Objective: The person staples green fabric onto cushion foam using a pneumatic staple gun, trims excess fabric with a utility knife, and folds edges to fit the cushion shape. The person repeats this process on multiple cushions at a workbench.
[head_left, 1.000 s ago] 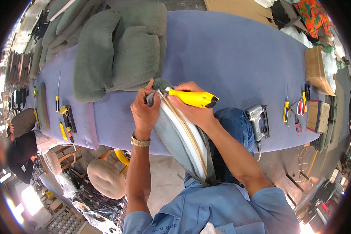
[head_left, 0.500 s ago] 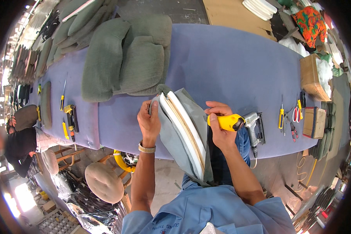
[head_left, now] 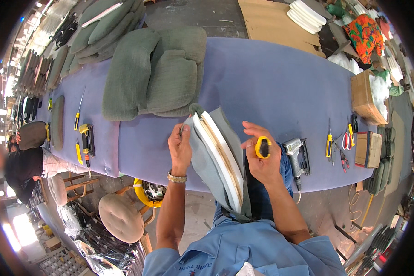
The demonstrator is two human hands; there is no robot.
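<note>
1. The left hand [head_left: 180, 148] pinches the grey fabric of the seat cushion [head_left: 218, 161], upright at the table [head_left: 271, 87] edge.
2. The right hand [head_left: 262, 158] grips a yellow tool [head_left: 262, 147]; the fabric should stay taut.

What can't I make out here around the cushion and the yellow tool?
Head view only:
- Yellow tool: its working end is hidden inside the right hand.
- Cushion: its lower end is hidden behind the blue shirt.
- Left hand: its fingers curl behind the cushion edge, so the grip is unclear.
- Small tools near the right rim: too small to identify.
</note>
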